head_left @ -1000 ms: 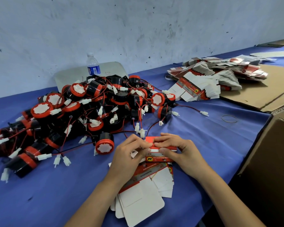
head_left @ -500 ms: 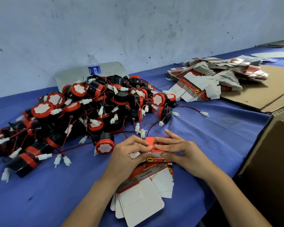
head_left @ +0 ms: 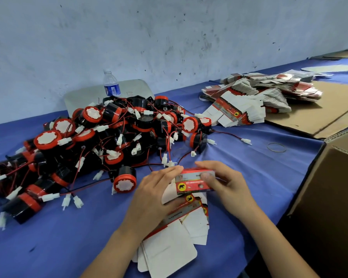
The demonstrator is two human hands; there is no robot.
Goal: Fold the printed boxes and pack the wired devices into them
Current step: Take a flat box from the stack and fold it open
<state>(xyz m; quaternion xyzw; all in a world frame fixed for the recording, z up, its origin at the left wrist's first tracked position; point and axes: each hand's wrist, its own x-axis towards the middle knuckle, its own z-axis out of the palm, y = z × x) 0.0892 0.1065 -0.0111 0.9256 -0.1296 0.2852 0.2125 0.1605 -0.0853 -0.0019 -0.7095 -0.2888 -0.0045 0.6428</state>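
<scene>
Both hands, left hand [head_left: 159, 189] and right hand [head_left: 227, 181], grip one glossy rectangular printed cardboard box [head_left: 193, 181].

box in hand [head_left: 195, 182]: red printed carton, elephant logo, half folded, lifted just over the flat ones
flat boxes [head_left: 175, 243]: small stack, white flaps showing, near table edge
far box pile [head_left: 255, 99]: messy heap, back right
wired devices [head_left: 100, 145]: big tangled pile, black bodies, red caps, white plugs

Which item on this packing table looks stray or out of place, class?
A loose rubber band lies alone on the blue cloth, right of the tangled wired devices; nothing looks damaged.
</scene>
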